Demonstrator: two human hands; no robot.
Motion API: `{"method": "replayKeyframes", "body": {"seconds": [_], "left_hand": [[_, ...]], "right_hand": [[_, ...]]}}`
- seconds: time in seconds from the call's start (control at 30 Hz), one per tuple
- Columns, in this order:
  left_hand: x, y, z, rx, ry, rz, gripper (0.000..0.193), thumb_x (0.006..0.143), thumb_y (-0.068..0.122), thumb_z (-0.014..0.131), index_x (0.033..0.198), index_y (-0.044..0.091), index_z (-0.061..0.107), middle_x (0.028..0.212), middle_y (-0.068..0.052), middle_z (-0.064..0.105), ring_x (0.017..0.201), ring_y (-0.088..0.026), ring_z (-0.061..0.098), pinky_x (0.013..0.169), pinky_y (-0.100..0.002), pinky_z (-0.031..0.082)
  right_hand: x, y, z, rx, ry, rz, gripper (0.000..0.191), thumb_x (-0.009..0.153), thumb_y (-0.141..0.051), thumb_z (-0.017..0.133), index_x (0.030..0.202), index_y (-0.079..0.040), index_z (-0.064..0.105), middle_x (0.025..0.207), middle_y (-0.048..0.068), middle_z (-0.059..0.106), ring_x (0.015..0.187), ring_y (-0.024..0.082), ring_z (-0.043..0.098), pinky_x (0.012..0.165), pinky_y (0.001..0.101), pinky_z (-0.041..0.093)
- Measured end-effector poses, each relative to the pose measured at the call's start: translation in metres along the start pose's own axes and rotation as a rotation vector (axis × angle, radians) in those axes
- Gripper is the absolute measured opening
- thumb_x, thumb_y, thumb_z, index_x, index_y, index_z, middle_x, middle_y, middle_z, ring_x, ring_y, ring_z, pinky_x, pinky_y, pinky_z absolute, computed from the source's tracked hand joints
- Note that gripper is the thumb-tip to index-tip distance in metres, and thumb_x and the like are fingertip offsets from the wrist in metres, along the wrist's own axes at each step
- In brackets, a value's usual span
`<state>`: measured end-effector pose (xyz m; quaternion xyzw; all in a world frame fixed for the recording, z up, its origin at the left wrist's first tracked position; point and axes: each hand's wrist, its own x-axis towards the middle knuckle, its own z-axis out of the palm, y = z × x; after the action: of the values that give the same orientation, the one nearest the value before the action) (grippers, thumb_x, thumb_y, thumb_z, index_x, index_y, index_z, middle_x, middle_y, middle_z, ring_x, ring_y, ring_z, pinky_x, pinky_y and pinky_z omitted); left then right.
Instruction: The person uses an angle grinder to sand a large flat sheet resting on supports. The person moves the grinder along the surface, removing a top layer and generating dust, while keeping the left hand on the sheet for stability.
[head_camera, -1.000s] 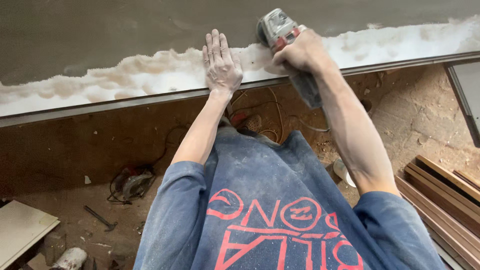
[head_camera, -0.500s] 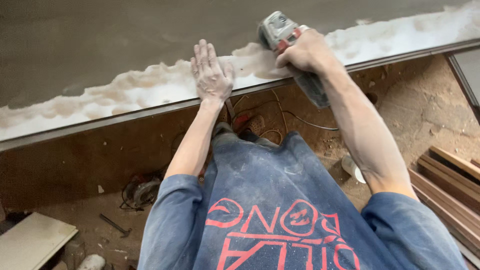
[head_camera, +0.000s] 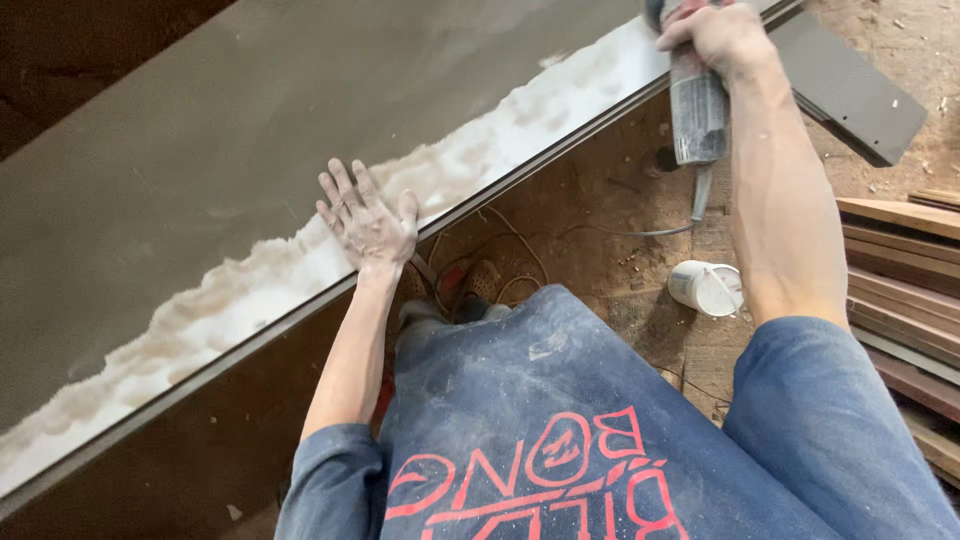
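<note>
My left hand (head_camera: 368, 222) lies flat, fingers spread, on the near edge of a long grey panel (head_camera: 230, 130). A pale band of sanded dust (head_camera: 300, 270) runs along that edge. My right hand (head_camera: 716, 36) grips the grey body of a hand-held power sander (head_camera: 696, 110) at the panel's right end, near the top of the view. The tool's head is cut off by the frame edge. Its cord (head_camera: 640, 232) trails down to the floor.
A white plastic cup (head_camera: 706, 288) lies on the dusty floor by my right arm. Stacked wooden boards (head_camera: 900, 290) sit at the right. A dark flat panel piece (head_camera: 850, 85) lies at the upper right. Cables and my shoes (head_camera: 470, 290) are under the panel's edge.
The view has swung so the panel now runs diagonally. My right hand with the sander has moved further right along the edge, away from my left hand, which stays flat on the panel.
</note>
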<state>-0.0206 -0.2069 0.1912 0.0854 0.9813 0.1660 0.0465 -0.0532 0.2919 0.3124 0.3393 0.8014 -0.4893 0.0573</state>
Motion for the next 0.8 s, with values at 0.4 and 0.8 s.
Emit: {"method": "replayKeyframes", "body": {"seconds": [0.4,0.8], "left_hand": [[0.004,-0.006,-0.003,0.001,-0.023,-0.036,0.090,0.099,0.052,0.059,0.167,0.006,0.021,0.173,-0.019,0.005,0.160,-0.039,0.000,0.130,-0.057,0.003],[-0.020,-0.113,0.036,0.066,0.329,-0.217,0.070,0.110,0.041,0.052,0.166,0.011,0.024,0.173,-0.019,0.014,0.162,-0.039,0.008,0.133,-0.057,0.008]], "right_hand": [[-0.145,-0.058,0.141,-0.510,-0.317,0.117,0.079,0.064,-0.033,0.091,0.127,0.001,0.059,0.110,0.018,0.072,0.097,0.027,0.072,0.092,0.0384,0.058],[-0.179,-0.083,0.240,-0.760,-0.508,-0.115,0.089,0.062,-0.041,0.090,0.130,0.002,0.052,0.117,0.022,0.069,0.107,0.033,0.069,0.096,0.0418,0.054]]}}
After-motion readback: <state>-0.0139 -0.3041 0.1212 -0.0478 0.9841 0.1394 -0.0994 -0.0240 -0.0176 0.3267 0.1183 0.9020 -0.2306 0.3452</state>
